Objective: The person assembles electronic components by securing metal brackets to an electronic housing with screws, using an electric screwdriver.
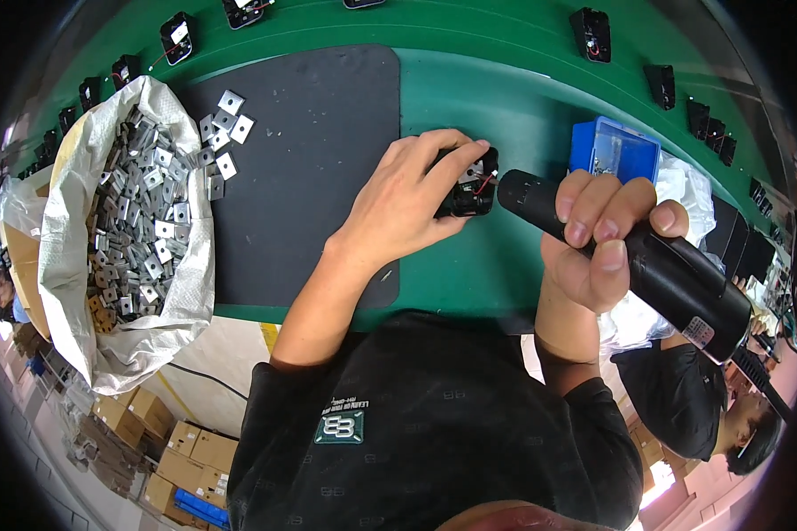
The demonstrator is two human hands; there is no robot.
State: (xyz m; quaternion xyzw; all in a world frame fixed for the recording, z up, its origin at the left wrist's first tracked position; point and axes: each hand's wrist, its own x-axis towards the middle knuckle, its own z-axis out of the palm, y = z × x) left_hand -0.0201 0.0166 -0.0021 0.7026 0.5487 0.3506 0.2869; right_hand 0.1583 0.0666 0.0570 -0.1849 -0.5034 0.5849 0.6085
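Observation:
My left hand [403, 195] is closed around the left side of a small black plastic housing [475, 203] on the green work surface [522, 274]. A red wire with a white connector shows inside the housing. In my right hand [598, 234] is a black, corded electric screwdriver [691, 288], gripped with the fingers wrapped over its body. Its front end points left toward the housing, with a gap between them; I cannot make out a bit. Several loose square metal plates with centre holes [226, 165] lie on the black mat [319, 150], left of my left hand.
A white woven bag [199, 274] full of such plates stands at the left. Right of the housing sits a blue bin [583, 146] with small metal parts, beside clear plastic bags [686, 190]. Along the far green strip are several black housings [591, 35]. A person [673, 398] is at lower right.

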